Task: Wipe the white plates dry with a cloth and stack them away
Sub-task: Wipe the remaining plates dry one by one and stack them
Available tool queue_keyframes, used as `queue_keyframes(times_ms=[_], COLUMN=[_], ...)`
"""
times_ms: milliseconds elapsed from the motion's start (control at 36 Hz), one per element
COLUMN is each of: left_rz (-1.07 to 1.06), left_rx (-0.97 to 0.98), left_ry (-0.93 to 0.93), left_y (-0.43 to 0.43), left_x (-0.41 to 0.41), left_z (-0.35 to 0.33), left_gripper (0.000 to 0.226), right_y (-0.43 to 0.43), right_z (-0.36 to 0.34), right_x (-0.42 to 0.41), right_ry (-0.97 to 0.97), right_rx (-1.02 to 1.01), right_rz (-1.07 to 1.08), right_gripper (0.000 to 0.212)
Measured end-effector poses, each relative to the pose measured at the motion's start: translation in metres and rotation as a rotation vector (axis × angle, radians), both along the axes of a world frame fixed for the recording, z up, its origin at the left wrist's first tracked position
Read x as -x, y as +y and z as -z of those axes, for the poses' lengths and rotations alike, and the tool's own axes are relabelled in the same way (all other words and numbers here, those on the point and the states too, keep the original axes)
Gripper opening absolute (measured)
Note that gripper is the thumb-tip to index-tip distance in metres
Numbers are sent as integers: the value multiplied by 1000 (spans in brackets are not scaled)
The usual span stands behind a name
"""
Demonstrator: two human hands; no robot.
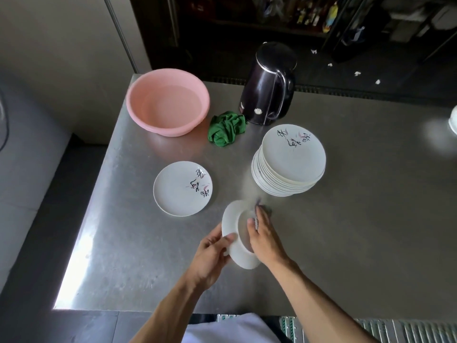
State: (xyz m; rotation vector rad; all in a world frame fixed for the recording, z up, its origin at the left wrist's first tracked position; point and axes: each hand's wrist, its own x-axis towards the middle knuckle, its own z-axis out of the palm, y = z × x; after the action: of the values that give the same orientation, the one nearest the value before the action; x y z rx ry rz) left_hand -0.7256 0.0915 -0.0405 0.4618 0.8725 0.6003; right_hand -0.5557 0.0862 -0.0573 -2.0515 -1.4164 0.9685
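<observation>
My left hand [212, 253] grips the near rim of a white plate [232, 226] held on edge, tilted above the steel table [346, 231]. Against the plate's face my right hand [263, 236] presses a grey cloth [259, 214], mostly hidden under the fingers. A single white plate with dark brush lettering [181, 189] lies flat to the left. A tall stack of several white plates [290, 160] stands to the right, beyond my hands.
A pink basin [168, 102] holding water sits at the table's back left. Beside it lie a crumpled green cloth [227, 128] and a black electric kettle [269, 85]. The table's left edge drops to the floor. A white object [453, 120] shows at the far right.
</observation>
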Motion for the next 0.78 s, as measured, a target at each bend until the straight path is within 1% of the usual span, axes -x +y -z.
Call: queue_keyframes(times_ms=[28, 83, 139, 167, 222, 278, 333, 361, 417, 444, 500, 528, 556, 583, 611, 639, 694, 750, 778], left_rz=[-18, -77, -160, -192, -234, -251, -234, -218, -178, -151, -97, -97, -122, -158, -180, -176, -142, -128, -130], left_rx=[-2, 3, 16, 25, 33, 25, 5, -4, -17, -25, -57, -74, -75, -55, -31, -19, -10, 23, 34], left_ry=[-8, -7, 0, 2, 6, 20, 40, 49, 46, 34, 70, 146, 250, 358, 437, 480, 493, 498, 496], left_y=[1, 7, 16, 20, 27, 32, 36, 38, 42, 43, 42, 40, 38, 34, 30, 25, 14, 5, 1], left_x=[0, -1, -4, -6, -12, -20, -29, -33, -38, -39, -41, -42, -43, -44, -45, -47, -52, -57, -59], left_z=[1, 1, -1, -2, -8, -14, -20, -22, -28, -30, -32, -30, -26, -21, -16, -12, -8, -9, -10], left_gripper=[39, 38, 36, 35, 33, 32, 30, 30, 29, 28, 32, 39, 44, 47, 45, 39, 28, 25, 25], right_y=[-2, -10, -21, -25, -33, -35, -29, -26, -22, -21, -18, -16, -13, -11, -9, -8, -13, -20, -21], right_z=[0, -1, -5, -8, -17, -24, -31, -35, -42, -44, -47, -48, -50, -51, -50, -49, -43, -40, -37], right_x=[-3, -5, 0, 4, 13, 17, 16, 13, 5, 0, -13, -20, -26, -32, -38, -42, -52, -61, -67], right_ry=[13, 17, -5, -36, -133, -314, -512, -573, -622, -611, -475, -360, -241, -132, -16, 83, 220, 277, 274], right_rx=[59, 125, 123, 82, -18, -117, -224, -252, -285, -288, -261, -229, -190, -139, -68, -3, 71, 123, 136], right_rz=[13, -30, -112, -165, -291, -363, -352, -327, -298, -286, -197, -107, 13, 133, 241, 329, 428, 455, 470], right_gripper=[58, 62, 63, 63, 67, 70, 61, 56, 52, 51, 49, 45, 37, 24, 15, 19, 34, 40, 39])
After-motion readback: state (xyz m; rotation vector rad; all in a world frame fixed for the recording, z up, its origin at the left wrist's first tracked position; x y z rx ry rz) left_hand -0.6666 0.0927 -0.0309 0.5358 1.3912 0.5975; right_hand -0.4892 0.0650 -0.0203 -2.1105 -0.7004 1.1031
